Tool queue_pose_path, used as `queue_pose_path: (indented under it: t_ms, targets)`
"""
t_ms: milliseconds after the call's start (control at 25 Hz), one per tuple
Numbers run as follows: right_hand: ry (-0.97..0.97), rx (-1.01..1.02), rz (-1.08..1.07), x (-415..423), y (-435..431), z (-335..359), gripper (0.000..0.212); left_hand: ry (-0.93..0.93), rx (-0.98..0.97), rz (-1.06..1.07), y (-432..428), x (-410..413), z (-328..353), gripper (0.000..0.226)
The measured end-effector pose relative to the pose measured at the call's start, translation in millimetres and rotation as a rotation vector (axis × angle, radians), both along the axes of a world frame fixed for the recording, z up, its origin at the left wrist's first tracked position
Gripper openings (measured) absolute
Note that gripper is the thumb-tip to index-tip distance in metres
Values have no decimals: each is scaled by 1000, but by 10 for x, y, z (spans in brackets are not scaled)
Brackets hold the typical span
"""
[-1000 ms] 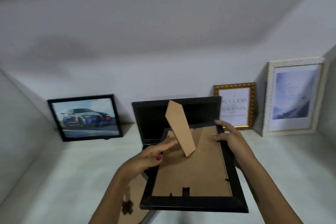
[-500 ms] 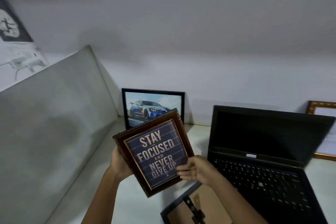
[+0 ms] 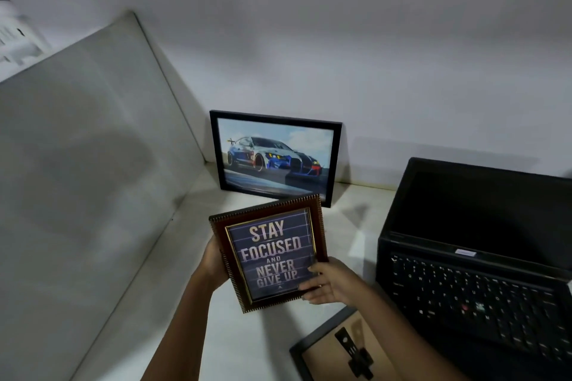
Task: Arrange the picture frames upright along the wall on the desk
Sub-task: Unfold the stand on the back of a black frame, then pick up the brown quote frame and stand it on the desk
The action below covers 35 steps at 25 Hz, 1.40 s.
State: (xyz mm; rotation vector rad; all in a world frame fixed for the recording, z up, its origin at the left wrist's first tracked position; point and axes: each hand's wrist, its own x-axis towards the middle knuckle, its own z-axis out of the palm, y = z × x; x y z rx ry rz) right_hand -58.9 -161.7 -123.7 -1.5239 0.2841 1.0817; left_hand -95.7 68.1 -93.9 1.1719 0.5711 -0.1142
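1. Head view, looking down at a pale desk (image 3: 235, 346) set in a corner, with a grey wall (image 3: 371, 71) running along the back and a grey side panel (image 3: 77, 179) standing on the left.
2. Both hands are holding up one small picture frame (image 3: 268, 252) above the desk — a dark brown frame with a beaded edge and a thin gold inner line, reading "STAY FOCUSED AND NEVER GIVE UP".
3. The left hand (image 3: 212, 260) is gripping the frame's left edge, its fingers hiding behind the frame.
4. The right hand (image 3: 329, 281) is gripping the lower right corner, thumb lying across the front.
5. The held frame is facing the camera, tilting slightly, and sitting between the two hands.
6. Behind it, a black-framed car picture (image 3: 275, 158) is standing upright, leaning against the wall — near the corner.
7. To the right, an open black laptop (image 3: 476, 272) is sitting on the desk, its screen dark.
8. Near the bottom edge, below the right forearm, another frame (image 3: 334, 353) is lying face down, showing its brown backing board and a black stand fitting.
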Motion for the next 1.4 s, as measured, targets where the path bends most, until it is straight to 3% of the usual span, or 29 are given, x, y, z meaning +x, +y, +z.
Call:
queue_pose_path:
  t_ms: [80,200,280,400,480,520,680,840,1000,1280,1400]
  targets:
    - [-130,-99,-62,-84,-129,36,31,80,82,155,-37,-107,-130,42]
    - [-675,-378,-154,-297,-545,118,29,287,124,519,-214,-439,-420,34]
    - [-879,-579,-154,-461,-894,121,25,454,300,471,-429,-776,-660,24]
    - [-669,-808,51,-748,-1283,-49,45,576,573,-11,-991,-1148,-855,29]
    - [-550,-837,168,-934,-1388,-191,56,507,561,23,-1350,-1267,-772,32]
    - [-547,-826,166,-1007,-1411,-232,58,544,456,41,-1470,-1231,-800,35]
    - [-463,-496,-147,-1189,-1617,-116,40,617,183,-98,-1743,-1206,-584,62]
    - [-530,-230,-465,-1256,-2290,172,50,266,11,-167,-2263,-1133,-16,20]
    - [-396,-45,-657,-1357,-3344,763,27,68,-40,-365,-2973,-717,397,22]
    - [-502,-223,-747,-1584,-5169,925,34,255,-228,-553,-4881,-94,709,20]
    - [-454,-325,-778,-1555,-5708,669,22,356,-174,-608,-5613,50,612,49]
